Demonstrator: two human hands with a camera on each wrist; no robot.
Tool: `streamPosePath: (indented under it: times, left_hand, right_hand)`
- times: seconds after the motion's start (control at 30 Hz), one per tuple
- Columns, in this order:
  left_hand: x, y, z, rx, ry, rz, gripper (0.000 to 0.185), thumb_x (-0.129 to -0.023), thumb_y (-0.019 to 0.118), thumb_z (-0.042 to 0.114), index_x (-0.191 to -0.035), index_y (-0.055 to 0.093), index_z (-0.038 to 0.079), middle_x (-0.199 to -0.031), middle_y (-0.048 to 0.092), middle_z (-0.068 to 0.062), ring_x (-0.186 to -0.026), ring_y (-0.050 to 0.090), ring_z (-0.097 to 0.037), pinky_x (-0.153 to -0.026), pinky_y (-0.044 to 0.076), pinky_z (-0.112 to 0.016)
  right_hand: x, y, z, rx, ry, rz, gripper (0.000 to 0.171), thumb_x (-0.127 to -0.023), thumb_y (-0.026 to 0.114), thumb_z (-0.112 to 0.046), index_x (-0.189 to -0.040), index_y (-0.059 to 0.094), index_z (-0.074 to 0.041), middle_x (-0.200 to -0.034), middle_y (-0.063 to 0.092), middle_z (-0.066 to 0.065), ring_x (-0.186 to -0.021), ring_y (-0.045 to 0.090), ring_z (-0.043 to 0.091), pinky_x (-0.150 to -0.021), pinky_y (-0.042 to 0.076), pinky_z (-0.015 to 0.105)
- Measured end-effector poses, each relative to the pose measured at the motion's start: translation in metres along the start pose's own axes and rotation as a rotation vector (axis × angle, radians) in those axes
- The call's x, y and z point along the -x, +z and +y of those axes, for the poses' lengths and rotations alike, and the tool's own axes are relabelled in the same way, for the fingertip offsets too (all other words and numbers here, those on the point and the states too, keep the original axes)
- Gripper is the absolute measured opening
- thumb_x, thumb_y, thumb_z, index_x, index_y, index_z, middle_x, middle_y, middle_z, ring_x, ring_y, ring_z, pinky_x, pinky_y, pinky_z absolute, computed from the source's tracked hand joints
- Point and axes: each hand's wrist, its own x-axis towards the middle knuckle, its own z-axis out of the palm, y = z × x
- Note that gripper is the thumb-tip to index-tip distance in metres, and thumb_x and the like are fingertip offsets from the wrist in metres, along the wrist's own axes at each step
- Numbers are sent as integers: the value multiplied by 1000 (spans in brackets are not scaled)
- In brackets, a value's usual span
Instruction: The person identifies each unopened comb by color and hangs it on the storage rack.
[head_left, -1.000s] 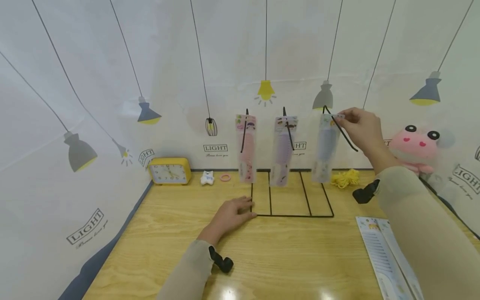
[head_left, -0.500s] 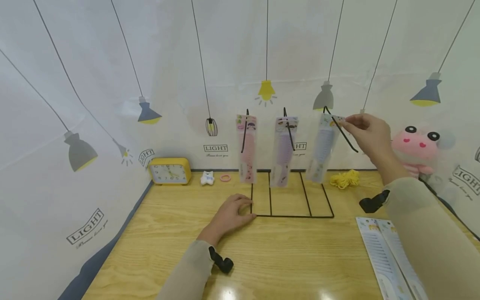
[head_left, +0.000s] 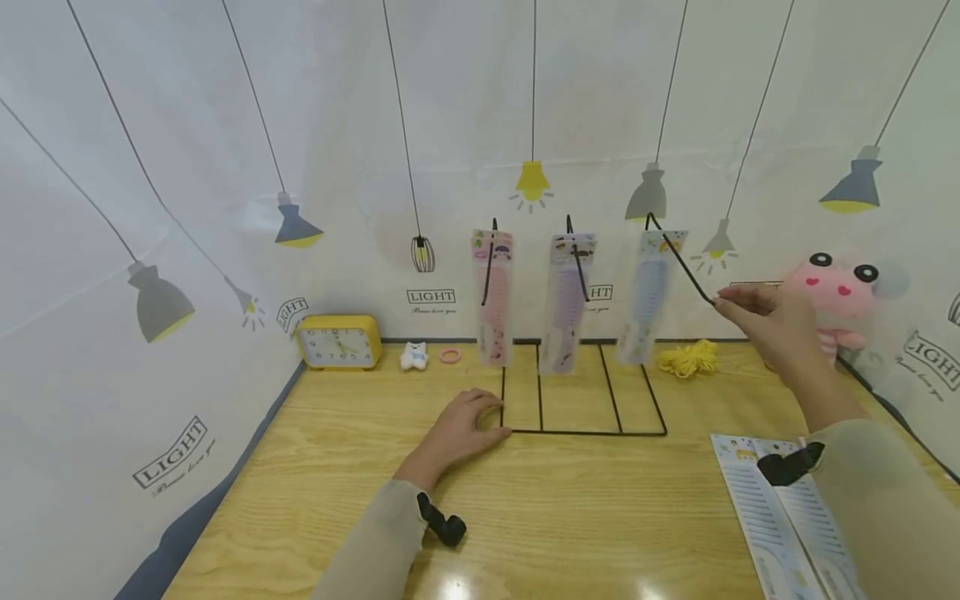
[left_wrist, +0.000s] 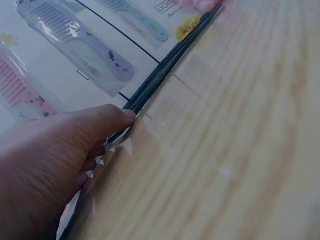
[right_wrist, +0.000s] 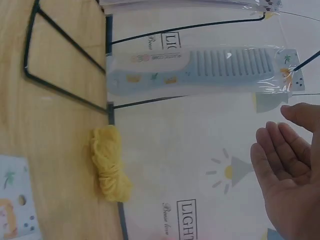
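Observation:
A black wire rack [head_left: 585,432] stands on the table with three packaged combs hanging from its hooks. They are a pink comb [head_left: 494,304], a purple comb [head_left: 567,304] and a blue comb [head_left: 651,292], each in a clear sleeve. My left hand [head_left: 456,429] holds the left side of the rack's base, thumb on the bar and fingers curled behind it. Beside the outer end of the right hook [head_left: 686,267] is my right hand [head_left: 776,329]. Its fingers are loosely bent and hold nothing in the right wrist view. The blue comb [right_wrist: 192,70] hangs near it.
Two more packaged combs [head_left: 761,508] lie at the right, partly under my right sleeve. Along the back are a yellow clock [head_left: 339,342], a white figurine [head_left: 414,357], a pink ring [head_left: 450,356], yellow yarn [head_left: 690,358] and a pink plush toy [head_left: 832,292].
My right hand has let go of the blue comb's package and moved right and down, to the hook's end. The blue comb has swung a little on the hook. My left hand stays put.

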Motion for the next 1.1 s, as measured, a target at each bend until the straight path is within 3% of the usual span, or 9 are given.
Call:
streamPosePath:
  times: [0.13, 0.37, 0.47, 0.7, 0.93, 1.1]
  left_hand:
    - [1, -1, 1, -2, -6, 0, 53, -92, 71, 47, -135, 64, 15, -138, 57, -1, -130, 50, -23, -111, 41, -43]
    - [1, -1, 1, 4, -2, 0, 54, -92, 71, 46, -135, 64, 15, -138, 57, -1, -131, 50, -24, -111, 41, -44]
    - [0, 0, 0, 2, 2, -1, 54, -92, 71, 47, -136, 64, 15, -138, 57, -1, -131, 50, -23, -111, 41, -44]
    - [0, 2, -4, 10, 18, 6, 54, -93, 70, 47, -136, 64, 15, -138, 57, -2, -130, 50, -24, -111, 41, -45]
    - [-1, 7, -2, 43, 14, -1, 53, -93, 70, 45, -136, 64, 16, -139, 56, -3, -132, 49, -25, -112, 40, -46]
    - [-1, 5, -3, 40, 7, 12, 52, -92, 71, 44, -136, 65, 17, -139, 57, 0, -132, 49, -23, -112, 40, -44]
  right_hand:
    - [15, 4, 22, 23, -42, -58, 49, -96, 65, -48, -123, 67, -8, -109, 65, -8, -92, 57, -3, -71, 47, 9]
    - [44, 12, 47, 68, -99, -75, 39, -95, 70, -40, -116, 70, -6, -104, 71, 4, -84, 60, -3, -68, 49, 12]
    - [57, 12, 52, 55, -76, -73, 41, -94, 72, -40, -115, 70, -6, -101, 71, 0, -83, 61, -4, -67, 50, 12]
    - [82, 9, 75, 9, 39, -61, 45, -92, 73, -45, -114, 70, -6, -94, 66, -23, -82, 60, -9, -66, 50, 12]
    - [102, 5, 104, 3, 102, -99, 48, -93, 71, -47, -119, 68, -7, -96, 69, -22, -84, 61, -9, -65, 52, 15]
    - [106, 9, 121, -20, 80, -107, 50, -94, 70, -43, -124, 66, -3, -99, 68, -23, -86, 61, -11, -67, 52, 14]
